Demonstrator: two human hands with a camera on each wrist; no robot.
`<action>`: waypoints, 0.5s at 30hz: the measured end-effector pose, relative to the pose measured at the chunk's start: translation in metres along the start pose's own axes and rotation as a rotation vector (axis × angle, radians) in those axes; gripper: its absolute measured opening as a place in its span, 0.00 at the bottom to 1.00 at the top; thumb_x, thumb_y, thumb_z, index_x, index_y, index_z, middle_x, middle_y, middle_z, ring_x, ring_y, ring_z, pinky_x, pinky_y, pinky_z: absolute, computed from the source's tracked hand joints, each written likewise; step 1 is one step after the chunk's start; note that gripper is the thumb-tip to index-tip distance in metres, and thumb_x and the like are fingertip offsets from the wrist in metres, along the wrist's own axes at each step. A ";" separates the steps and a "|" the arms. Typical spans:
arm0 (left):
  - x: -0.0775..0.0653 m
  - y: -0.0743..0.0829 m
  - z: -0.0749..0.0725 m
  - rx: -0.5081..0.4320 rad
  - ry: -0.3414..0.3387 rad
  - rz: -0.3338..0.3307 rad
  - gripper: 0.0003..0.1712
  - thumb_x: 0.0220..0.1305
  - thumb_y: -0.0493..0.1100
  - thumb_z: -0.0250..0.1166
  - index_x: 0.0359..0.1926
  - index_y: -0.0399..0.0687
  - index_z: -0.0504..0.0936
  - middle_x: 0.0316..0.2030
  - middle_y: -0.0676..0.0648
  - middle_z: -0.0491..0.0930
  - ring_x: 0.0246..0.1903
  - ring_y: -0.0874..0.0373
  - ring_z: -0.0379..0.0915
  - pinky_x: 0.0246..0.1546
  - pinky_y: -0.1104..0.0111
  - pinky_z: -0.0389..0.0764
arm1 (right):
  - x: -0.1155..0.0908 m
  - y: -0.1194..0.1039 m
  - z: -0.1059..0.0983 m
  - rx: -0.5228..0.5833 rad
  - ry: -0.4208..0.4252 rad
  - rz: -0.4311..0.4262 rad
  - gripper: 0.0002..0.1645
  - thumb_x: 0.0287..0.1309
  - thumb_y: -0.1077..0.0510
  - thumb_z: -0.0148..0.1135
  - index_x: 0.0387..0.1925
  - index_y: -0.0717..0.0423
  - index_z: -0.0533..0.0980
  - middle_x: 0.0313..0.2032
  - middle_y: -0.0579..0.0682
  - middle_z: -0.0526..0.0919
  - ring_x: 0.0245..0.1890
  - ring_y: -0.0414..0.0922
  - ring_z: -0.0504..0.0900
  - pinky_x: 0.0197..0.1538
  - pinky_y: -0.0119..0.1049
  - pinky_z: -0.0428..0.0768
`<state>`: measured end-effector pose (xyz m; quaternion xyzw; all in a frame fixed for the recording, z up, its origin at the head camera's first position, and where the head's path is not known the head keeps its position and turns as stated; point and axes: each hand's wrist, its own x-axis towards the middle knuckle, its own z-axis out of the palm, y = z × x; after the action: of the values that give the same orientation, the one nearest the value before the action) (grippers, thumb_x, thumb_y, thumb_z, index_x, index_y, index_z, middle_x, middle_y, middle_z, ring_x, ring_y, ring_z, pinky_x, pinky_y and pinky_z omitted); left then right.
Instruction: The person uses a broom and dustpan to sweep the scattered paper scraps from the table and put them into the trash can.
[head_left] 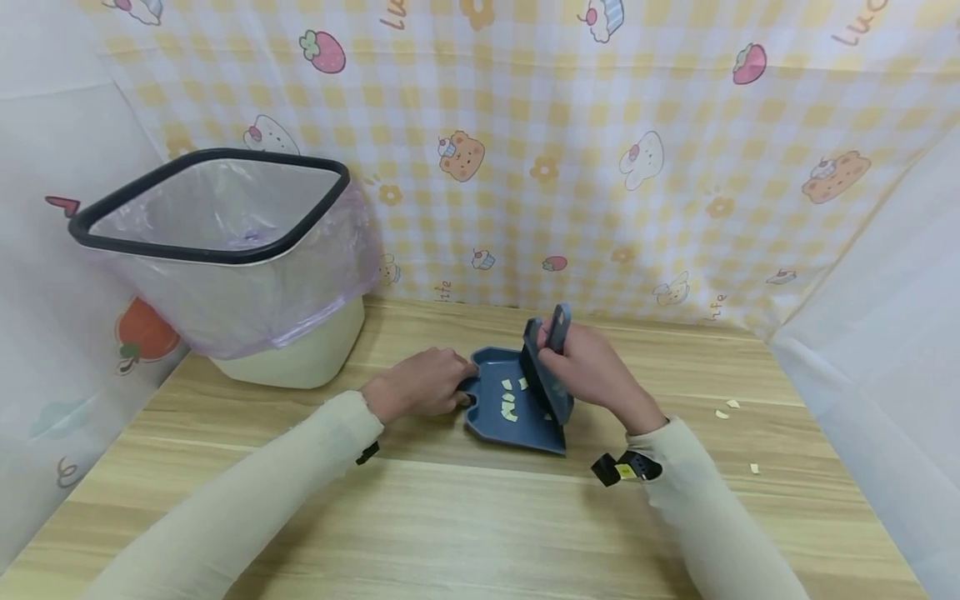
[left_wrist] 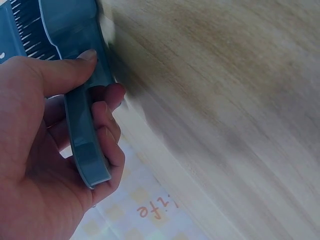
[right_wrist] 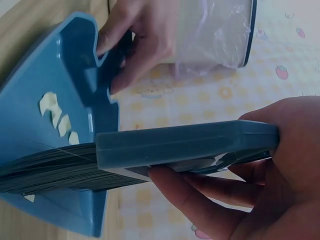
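My left hand [head_left: 423, 383] curled round the handle of the dustpan [head_left: 525, 429], mid-bench [head_left: 480, 525]; my right hand [head_left: 592, 367] gripped the brush [head_left: 546, 379], bristles inside the pan. I judged a hard flick could scatter its scraps [head_left: 509, 410]; loose pieces [head_left: 722, 414] at three o'clock risked being missed.

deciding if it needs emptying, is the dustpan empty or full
Neither: the head view shows a few pale scraps lying in the dustpan, with bare floor around them.
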<state>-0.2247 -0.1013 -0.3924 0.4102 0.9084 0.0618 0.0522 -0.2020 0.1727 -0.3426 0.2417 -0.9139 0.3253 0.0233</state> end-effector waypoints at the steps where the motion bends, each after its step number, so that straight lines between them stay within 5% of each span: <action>1: 0.000 0.000 0.000 -0.001 0.001 0.000 0.08 0.76 0.42 0.71 0.46 0.40 0.87 0.33 0.50 0.80 0.26 0.60 0.68 0.27 0.67 0.71 | 0.002 -0.002 0.001 0.002 -0.002 -0.001 0.09 0.75 0.62 0.56 0.34 0.52 0.76 0.21 0.43 0.71 0.25 0.45 0.73 0.37 0.44 0.72; 15: -0.003 0.000 0.000 -0.016 0.013 -0.002 0.08 0.76 0.41 0.71 0.47 0.40 0.87 0.33 0.50 0.80 0.26 0.60 0.68 0.27 0.68 0.70 | -0.001 0.003 -0.015 0.033 0.022 0.022 0.06 0.75 0.65 0.56 0.38 0.55 0.76 0.28 0.48 0.75 0.28 0.47 0.76 0.37 0.44 0.75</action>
<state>-0.2221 -0.1036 -0.3922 0.4086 0.9086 0.0716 0.0496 -0.2042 0.1839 -0.3323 0.2282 -0.9107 0.3434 0.0255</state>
